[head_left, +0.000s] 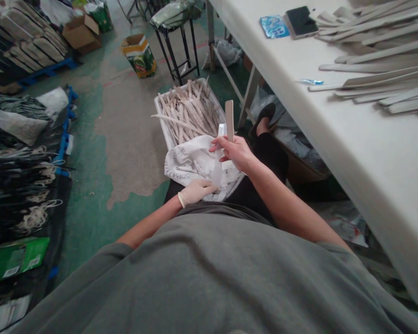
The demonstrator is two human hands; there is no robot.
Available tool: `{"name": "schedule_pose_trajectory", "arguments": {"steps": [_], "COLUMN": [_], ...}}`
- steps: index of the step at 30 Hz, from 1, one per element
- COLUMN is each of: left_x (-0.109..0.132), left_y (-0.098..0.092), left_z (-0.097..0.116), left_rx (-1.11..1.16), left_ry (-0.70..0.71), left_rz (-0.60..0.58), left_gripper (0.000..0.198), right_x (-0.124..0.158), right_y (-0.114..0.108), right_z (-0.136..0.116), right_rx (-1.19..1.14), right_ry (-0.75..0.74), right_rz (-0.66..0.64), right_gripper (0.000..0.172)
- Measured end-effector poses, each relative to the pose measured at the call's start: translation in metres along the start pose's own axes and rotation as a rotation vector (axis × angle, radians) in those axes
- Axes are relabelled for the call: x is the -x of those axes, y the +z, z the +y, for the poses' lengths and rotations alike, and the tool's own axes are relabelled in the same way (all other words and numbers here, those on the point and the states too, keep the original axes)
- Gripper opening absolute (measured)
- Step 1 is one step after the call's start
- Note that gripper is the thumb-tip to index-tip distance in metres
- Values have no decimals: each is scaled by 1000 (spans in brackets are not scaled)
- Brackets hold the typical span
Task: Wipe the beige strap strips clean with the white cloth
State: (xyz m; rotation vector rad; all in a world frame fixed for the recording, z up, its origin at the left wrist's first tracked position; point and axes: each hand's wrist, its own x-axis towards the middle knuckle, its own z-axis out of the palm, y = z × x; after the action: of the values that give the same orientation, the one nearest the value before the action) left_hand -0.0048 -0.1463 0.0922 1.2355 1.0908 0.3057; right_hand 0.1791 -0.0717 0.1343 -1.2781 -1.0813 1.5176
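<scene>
My left hand, in a pale thin glove, is closed on the lower end of a translucent white strip above my lap. My bare right hand is closed around a flat beige strip that stands upright from its fingers. The upper part of the white strip passes by the right fingertips; whether they grip it too, I cannot tell. Under both hands, a white cloth bag with dark print lies across my lap. Just beyond it, a white plastic crate holds many loose beige strips.
On the right runs a white table with piled beige strips, a dark phone and a blue packet. A black stool and a cardboard box stand ahead. Bundled cords lie on the left.
</scene>
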Motion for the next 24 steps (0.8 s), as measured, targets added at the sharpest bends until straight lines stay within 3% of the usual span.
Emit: {"name": "schedule_pose_trajectory", "arguments": {"steps": [3, 6, 11, 16, 24], "left_x": [-1, -3, -15, -28, -28], "left_y": [-1, -6, -11, -1, 9], "left_z": [3, 6, 13, 21, 33], "left_rx": [354, 685, 1045, 1156, 1153], "left_ry": [-133, -244, -319, -289, -249], "left_rz": [-31, 95, 326, 327, 258], "left_gripper": [32, 21, 26, 23, 22], "right_x": [-3, 9, 64, 100, 90], "right_y": [-5, -19, -29, -10, -6], "right_z": [7, 16, 24, 34, 48], "right_rx": [113, 297, 609, 767, 683], "right_ry": [-7, 22, 138, 120, 187], "right_rz": [52, 87, -243, -455, -468], "right_gripper": [43, 53, 63, 63, 68]}}
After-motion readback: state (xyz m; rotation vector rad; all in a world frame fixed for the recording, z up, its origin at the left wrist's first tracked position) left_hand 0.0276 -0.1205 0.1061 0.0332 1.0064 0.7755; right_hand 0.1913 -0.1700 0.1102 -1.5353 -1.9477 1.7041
